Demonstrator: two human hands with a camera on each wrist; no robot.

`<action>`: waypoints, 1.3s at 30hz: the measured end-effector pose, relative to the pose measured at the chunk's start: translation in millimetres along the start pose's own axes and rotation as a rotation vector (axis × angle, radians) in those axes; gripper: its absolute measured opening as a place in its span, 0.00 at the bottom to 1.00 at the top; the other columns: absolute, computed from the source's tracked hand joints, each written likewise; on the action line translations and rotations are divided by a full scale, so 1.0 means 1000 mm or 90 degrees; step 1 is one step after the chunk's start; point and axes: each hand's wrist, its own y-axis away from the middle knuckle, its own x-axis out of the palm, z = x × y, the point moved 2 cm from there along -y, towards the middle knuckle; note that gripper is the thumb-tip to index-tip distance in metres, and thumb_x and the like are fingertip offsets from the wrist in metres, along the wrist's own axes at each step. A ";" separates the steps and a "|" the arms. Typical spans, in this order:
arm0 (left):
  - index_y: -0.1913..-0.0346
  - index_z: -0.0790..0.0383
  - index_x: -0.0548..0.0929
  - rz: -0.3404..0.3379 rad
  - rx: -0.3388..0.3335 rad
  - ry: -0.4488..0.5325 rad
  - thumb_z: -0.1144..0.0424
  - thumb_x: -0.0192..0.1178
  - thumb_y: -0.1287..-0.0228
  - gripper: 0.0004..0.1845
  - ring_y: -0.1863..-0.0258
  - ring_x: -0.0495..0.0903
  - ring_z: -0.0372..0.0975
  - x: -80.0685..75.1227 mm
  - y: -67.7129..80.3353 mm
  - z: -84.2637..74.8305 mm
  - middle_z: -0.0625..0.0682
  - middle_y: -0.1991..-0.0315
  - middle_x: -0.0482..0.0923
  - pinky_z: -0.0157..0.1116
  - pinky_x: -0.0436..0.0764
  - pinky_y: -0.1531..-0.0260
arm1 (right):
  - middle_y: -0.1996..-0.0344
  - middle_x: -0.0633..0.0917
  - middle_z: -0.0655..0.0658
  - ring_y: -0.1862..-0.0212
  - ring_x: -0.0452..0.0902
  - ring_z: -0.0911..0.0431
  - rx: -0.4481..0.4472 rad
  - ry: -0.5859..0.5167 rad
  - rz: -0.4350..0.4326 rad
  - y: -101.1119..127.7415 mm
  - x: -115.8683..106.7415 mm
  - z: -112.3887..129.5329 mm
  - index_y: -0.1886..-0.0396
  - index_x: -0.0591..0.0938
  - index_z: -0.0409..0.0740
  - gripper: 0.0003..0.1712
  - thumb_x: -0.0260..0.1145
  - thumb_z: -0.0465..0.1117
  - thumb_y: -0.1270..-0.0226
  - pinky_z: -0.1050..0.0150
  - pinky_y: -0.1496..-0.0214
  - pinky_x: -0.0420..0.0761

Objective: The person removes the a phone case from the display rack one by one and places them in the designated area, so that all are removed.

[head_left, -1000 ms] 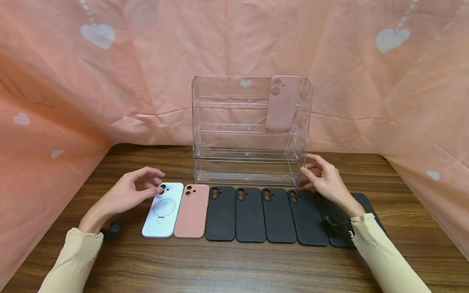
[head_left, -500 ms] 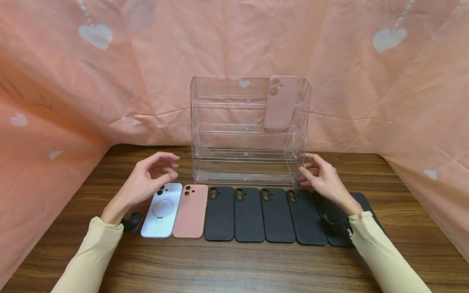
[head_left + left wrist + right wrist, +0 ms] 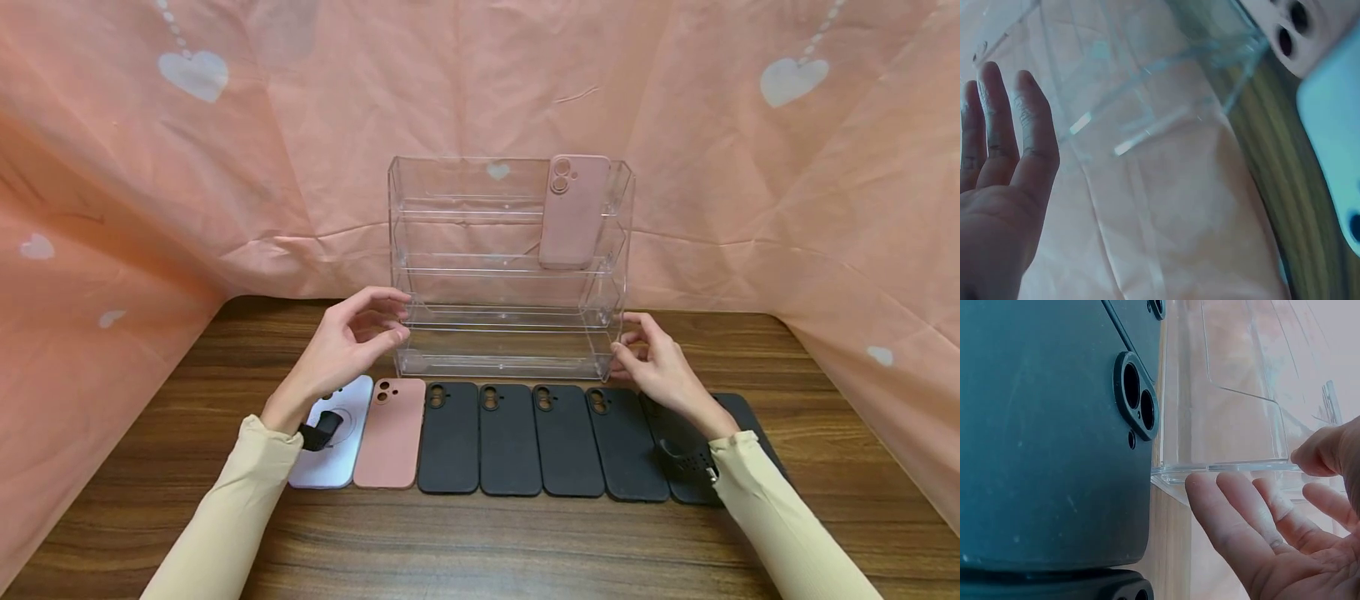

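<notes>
The clear acrylic rack (image 3: 510,267) stands at the table's back, behind a row of phone cases (image 3: 510,437). Its right lower corner is touched by the right hand (image 3: 660,371), fingers relaxed; the left hand (image 3: 345,350), open and empty, is held near its left side. Squaring the rack seems in hand; an even two-sided hold is called for next.

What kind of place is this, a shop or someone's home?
Probably a small staged tabletop setup, not a shop: a wooden table, a pink heart-print cloth backdrop, and a clear display rack behind a row of phone cases.
</notes>
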 end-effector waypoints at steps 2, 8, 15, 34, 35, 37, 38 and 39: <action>0.39 0.59 0.80 -0.003 0.008 0.016 0.71 0.66 0.34 0.21 0.55 0.86 0.40 0.006 -0.006 -0.004 0.56 0.49 0.83 0.32 0.86 0.52 | 0.56 0.78 0.30 0.70 0.87 0.56 -0.001 0.007 -0.001 0.000 0.000 0.000 0.29 0.64 0.32 0.28 0.59 0.31 0.24 0.61 0.69 0.90; 0.40 0.60 0.80 -0.020 0.036 0.056 0.72 0.66 0.35 0.21 0.55 0.86 0.41 0.027 -0.024 -0.012 0.57 0.51 0.82 0.34 0.88 0.55 | 0.57 0.78 0.31 0.70 0.87 0.54 -0.007 0.010 0.000 0.001 0.000 0.002 0.30 0.64 0.32 0.27 0.59 0.31 0.24 0.60 0.68 0.90; 0.41 0.57 0.81 -0.052 0.067 0.083 0.68 0.68 0.35 0.20 0.55 0.85 0.43 0.052 -0.051 -0.023 0.57 0.50 0.82 0.42 0.88 0.54 | 0.56 0.76 0.31 0.70 0.87 0.53 -0.013 0.000 0.005 -0.001 0.001 0.002 0.30 0.63 0.32 0.26 0.58 0.31 0.24 0.61 0.67 0.90; 0.43 0.58 0.82 -0.107 0.073 0.113 0.64 0.68 0.35 0.18 0.52 0.84 0.44 0.101 -0.115 -0.040 0.56 0.51 0.83 0.46 0.87 0.49 | 0.56 0.76 0.30 0.69 0.87 0.54 -0.020 0.008 0.008 0.001 0.001 0.003 0.31 0.62 0.31 0.26 0.58 0.30 0.24 0.59 0.67 0.90; 0.43 0.58 0.82 -0.111 0.070 0.111 0.64 0.68 0.35 0.18 0.52 0.84 0.44 0.103 -0.118 -0.040 0.57 0.51 0.83 0.45 0.87 0.49 | 0.56 0.76 0.30 0.69 0.87 0.54 -0.020 0.011 0.009 0.002 0.001 0.003 0.31 0.62 0.31 0.26 0.58 0.30 0.24 0.60 0.67 0.90; 0.43 0.58 0.82 -0.119 0.065 0.111 0.64 0.68 0.35 0.18 0.51 0.84 0.44 0.107 -0.123 -0.040 0.57 0.51 0.83 0.42 0.87 0.48 | 0.56 0.76 0.31 0.69 0.87 0.54 -0.020 0.015 0.010 0.002 0.002 0.002 0.31 0.62 0.31 0.26 0.58 0.30 0.24 0.60 0.67 0.90; 0.43 0.59 0.82 -0.124 0.067 0.109 0.64 0.68 0.35 0.18 0.50 0.84 0.44 0.109 -0.126 -0.039 0.57 0.51 0.83 0.41 0.87 0.48 | 0.56 0.77 0.30 0.69 0.87 0.54 -0.020 0.014 0.010 0.002 0.002 0.002 0.31 0.62 0.30 0.26 0.58 0.30 0.24 0.60 0.67 0.90; 0.43 0.59 0.82 -0.130 0.066 0.106 0.64 0.68 0.35 0.18 0.50 0.84 0.44 0.110 -0.130 -0.039 0.58 0.51 0.83 0.40 0.87 0.48 | 0.56 0.76 0.30 0.69 0.87 0.54 -0.021 0.010 0.010 0.002 0.002 0.002 0.31 0.62 0.30 0.26 0.58 0.30 0.24 0.60 0.67 0.90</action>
